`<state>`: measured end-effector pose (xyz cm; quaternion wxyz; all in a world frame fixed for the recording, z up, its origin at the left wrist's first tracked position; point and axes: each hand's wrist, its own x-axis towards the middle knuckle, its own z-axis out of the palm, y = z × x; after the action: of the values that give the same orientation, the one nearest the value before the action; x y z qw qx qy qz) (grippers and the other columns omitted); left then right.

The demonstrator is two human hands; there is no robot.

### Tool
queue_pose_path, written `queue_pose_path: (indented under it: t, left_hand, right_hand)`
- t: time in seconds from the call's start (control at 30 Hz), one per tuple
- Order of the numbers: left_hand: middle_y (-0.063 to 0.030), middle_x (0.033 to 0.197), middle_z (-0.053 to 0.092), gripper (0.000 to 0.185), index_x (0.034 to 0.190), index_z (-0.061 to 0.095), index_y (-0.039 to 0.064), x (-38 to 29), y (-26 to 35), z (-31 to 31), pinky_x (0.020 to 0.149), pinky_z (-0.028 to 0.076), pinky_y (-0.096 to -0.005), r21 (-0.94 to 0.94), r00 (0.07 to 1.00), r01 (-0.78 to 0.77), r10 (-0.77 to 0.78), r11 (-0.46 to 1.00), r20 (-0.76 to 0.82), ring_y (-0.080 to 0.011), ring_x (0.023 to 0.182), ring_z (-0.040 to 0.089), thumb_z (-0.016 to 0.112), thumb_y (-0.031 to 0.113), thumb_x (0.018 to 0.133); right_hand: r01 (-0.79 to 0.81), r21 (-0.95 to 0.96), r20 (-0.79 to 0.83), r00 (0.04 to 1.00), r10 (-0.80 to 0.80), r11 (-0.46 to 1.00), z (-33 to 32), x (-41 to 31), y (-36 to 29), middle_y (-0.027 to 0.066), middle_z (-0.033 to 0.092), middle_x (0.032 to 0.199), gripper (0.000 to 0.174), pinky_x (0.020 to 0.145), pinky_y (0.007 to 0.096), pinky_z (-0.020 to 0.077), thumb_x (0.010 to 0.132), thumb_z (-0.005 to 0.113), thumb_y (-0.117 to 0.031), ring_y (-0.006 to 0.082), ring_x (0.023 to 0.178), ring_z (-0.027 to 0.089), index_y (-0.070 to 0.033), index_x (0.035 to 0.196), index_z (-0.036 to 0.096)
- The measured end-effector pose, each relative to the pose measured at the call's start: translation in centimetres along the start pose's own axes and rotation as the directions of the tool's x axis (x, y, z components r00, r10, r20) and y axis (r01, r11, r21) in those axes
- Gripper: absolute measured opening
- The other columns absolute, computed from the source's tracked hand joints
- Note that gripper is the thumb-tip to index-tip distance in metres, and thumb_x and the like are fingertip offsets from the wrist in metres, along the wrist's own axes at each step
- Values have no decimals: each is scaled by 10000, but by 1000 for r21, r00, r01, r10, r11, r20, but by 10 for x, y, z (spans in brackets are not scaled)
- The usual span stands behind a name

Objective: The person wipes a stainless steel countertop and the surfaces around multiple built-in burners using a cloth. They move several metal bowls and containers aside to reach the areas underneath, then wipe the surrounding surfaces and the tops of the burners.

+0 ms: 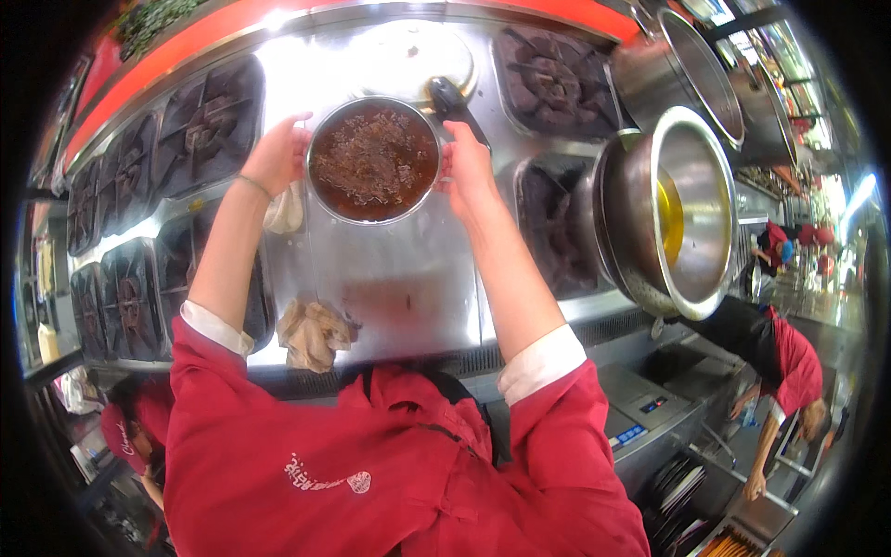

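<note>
A round metal container (374,160) filled with dark reddish-brown liquid and bits floating on it is between my two hands over the steel counter. My left hand (277,157) cups its left side, fingers against the wall. My right hand (468,161) holds the opposite side the same way. Whether the container rests on the counter or is lifted cannot be told. Just behind it lie a round metal lid (412,59) and a black-handled utensil (449,97). A pale cloth (284,209) is beside my left wrist, and a crumpled beige cloth (313,335) lies near the front edge.
Gas burners with black grates (209,129) line the left. More burners (553,80) are on the right, where a large steel bowl (696,209) with yellow oil stands by tall pots (679,76). Co-workers in red (797,362) are at the lower right and lower left (136,425).
</note>
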<state>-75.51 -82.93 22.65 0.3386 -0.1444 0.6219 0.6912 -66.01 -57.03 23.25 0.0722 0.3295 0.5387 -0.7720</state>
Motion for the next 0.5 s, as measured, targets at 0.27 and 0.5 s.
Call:
queue_pose_path:
  t: [0.27,0.5]
  left_hand:
    - [-3,671,609,386,737,599,109,-68,-13,71,593,442,-248,95,981,16,-34,995,191,-125,594,539,501,450,888]
    - [-17,729,632,369,789,601,89,-141,-77,166,631,462,-270,120,905,100,-140,988,403,-140,655,575,476,410,921]
  right_hand:
    - [69,168,-186,982,-37,983,-69,-91,9,28,507,580,343,430,313,370,863,564,-342,133,463,469,-41,702,535]
    - [169,214,-418,906,-66,962,-173,-225,54,61,549,610,372,424,320,400,867,560,-336,165,473,514,8,725,564]
